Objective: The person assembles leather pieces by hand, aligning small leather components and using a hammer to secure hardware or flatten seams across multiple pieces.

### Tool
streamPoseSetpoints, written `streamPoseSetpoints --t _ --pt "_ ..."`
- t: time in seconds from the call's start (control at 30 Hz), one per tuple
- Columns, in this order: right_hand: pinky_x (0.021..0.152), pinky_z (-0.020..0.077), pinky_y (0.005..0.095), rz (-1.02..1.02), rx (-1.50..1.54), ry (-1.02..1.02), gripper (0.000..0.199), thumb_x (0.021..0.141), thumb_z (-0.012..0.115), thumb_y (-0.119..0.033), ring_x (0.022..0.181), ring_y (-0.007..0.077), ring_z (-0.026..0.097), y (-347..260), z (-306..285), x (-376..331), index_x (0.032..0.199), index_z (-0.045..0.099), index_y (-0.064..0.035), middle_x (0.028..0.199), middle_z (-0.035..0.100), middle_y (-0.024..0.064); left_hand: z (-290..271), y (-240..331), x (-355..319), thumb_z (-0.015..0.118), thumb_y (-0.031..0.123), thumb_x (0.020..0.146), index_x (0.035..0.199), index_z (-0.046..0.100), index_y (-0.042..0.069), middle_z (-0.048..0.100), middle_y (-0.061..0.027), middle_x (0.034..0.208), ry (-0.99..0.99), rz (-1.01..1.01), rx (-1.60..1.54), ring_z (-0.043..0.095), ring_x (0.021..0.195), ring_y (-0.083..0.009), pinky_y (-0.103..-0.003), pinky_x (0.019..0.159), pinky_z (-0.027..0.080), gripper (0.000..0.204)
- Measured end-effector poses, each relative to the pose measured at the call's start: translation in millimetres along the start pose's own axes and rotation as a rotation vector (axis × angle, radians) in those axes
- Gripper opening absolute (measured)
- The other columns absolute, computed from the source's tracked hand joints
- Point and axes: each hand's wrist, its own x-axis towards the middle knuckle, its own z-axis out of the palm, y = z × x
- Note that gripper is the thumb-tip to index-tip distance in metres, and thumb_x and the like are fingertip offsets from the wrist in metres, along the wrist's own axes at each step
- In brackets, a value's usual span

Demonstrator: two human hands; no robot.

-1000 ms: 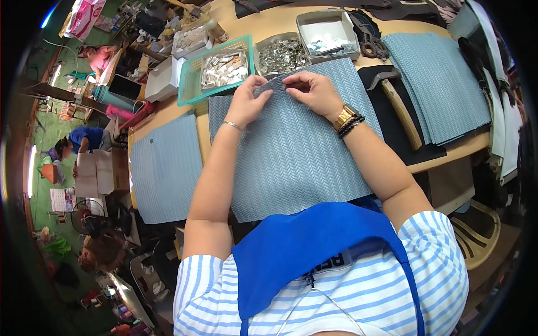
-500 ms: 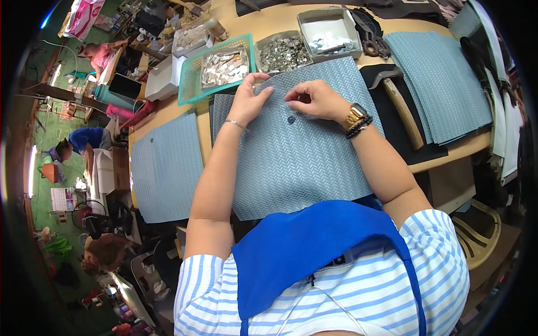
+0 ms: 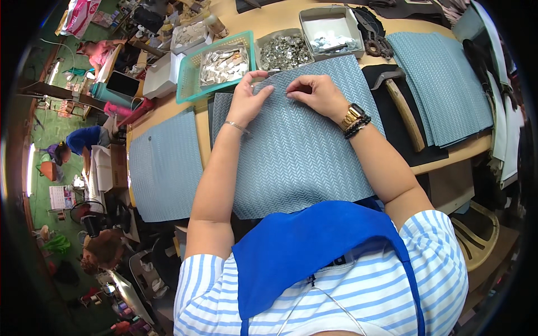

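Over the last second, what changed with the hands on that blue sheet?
Both hands came slightly toward the person from the far edge of the blue textured sheet. The left hand opened, fingers spread flat; the right hand keeps pinching at the surface. The sheet, hammer and trays of metal parts stayed put.

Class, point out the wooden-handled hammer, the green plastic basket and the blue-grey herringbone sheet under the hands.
Wooden-handled hammer [image 3: 408,116]: head view, mid handle.
Green plastic basket [image 3: 187,74]: head view, left wall.
Blue-grey herringbone sheet [image 3: 297,157]: head view, centre.
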Motion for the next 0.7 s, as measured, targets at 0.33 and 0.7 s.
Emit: streamPoseSetpoints --t 0.33,0.7 --pt "0.085 0.0593 0.0270 -0.075 0.059 0.056 0.019 0.092 0.079 -0.006 0.094 0.0109 0.073 0 13 5 0.105 0.066 -0.0022 0.099 0.076 0.0047 -3 5 -8 0.074 0.000 0.092 0.131 0.057 0.002 0.066 -0.0074 0.125 -0.031 -0.029 -0.018 0.064 0.110 -0.0136 -0.028 0.097 0.051 0.043" --pt "0.085 0.0588 0.0272 -0.090 0.069 0.059 0.015 0.092 0.078 -0.003 0.093 0.0108 0.073 2 12 6 0.103 0.067 -0.0015 0.097 0.076 0.0045 3 12 -16 0.073 -0.001 0.094 0.131 0.057 0.002 0.067 -0.0062 0.122 -0.012 0.089 0.138 0.064 0.112 -0.0121 -0.026 0.097 0.052 0.041"
